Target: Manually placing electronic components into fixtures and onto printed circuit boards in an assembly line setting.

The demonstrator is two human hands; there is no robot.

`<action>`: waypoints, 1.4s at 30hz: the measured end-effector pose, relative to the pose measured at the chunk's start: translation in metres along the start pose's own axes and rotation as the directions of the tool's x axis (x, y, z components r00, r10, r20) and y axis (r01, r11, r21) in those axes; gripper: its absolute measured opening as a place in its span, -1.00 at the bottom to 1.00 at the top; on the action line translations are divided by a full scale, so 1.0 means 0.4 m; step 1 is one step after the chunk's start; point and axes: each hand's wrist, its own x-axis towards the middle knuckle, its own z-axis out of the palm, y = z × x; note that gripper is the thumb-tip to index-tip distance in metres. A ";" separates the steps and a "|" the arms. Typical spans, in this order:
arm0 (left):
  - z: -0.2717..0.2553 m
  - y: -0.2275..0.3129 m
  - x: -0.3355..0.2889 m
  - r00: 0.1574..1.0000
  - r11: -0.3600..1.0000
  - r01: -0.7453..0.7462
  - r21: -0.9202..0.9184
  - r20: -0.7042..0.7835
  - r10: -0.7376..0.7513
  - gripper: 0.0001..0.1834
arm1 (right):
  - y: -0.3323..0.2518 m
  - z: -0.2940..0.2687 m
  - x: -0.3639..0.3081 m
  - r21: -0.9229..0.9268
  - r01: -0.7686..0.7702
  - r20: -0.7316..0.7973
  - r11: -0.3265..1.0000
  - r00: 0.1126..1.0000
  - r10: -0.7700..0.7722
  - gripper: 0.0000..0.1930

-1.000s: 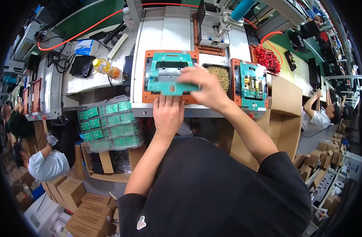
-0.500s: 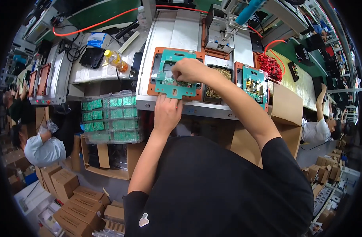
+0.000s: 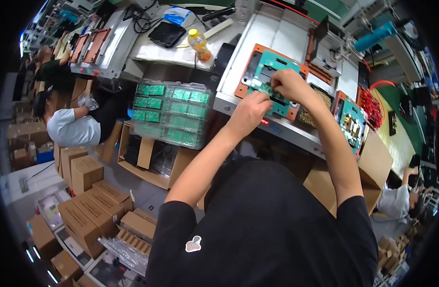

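The work table (image 3: 296,33) is big, flat and grey. On it sits an orange frame (image 3: 257,52) with a teal plate (image 3: 277,64) inside, both hard and flat with square holes. A second ago the hands lay flat on that plate. Now both are lifted a little and pinch a small green board (image 3: 263,89) over the plate's near edge, so the board looks ready to be fitted or taken off.

The left hand (image 3: 250,109) is curled, fingers closed on the board's near end. The right hand (image 3: 290,85) is bent over, fingertips closed on its far end. To the left stand clear plastic trays (image 3: 170,112) packed with shiny green boards. A small yellow bottle (image 3: 199,44) stands farther back.
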 end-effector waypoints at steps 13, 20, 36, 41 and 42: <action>-0.206 -0.264 -0.430 0.562 0.598 0.787 0.154 -0.578 -0.591 -0.71 | -0.137 -0.112 -0.388 0.545 -0.177 -0.158 0.820 0.938 0.308 -0.95; -0.252 -0.503 -0.743 0.190 -0.025 0.892 0.452 -0.423 -0.886 -0.26 | -0.240 -0.144 -0.370 0.513 -0.130 -0.094 0.848 0.974 0.207 -0.89; -0.494 -0.379 -0.712 -0.082 0.065 0.607 -0.792 -0.144 -0.986 -0.66 | -0.342 -0.073 -0.322 0.601 -0.125 -0.096 0.790 0.969 0.227 -0.91; -0.478 -0.189 -0.446 0.333 0.105 0.349 -0.931 0.019 -0.943 -0.68 | -0.374 -0.011 -0.268 0.564 0.095 -0.250 0.820 0.966 0.060 -0.84; -0.469 -0.172 -0.418 0.430 0.084 0.335 -0.938 0.073 -0.900 -0.66 | -0.376 -0.001 -0.259 0.565 0.136 -0.296 0.814 0.954 0.046 -0.83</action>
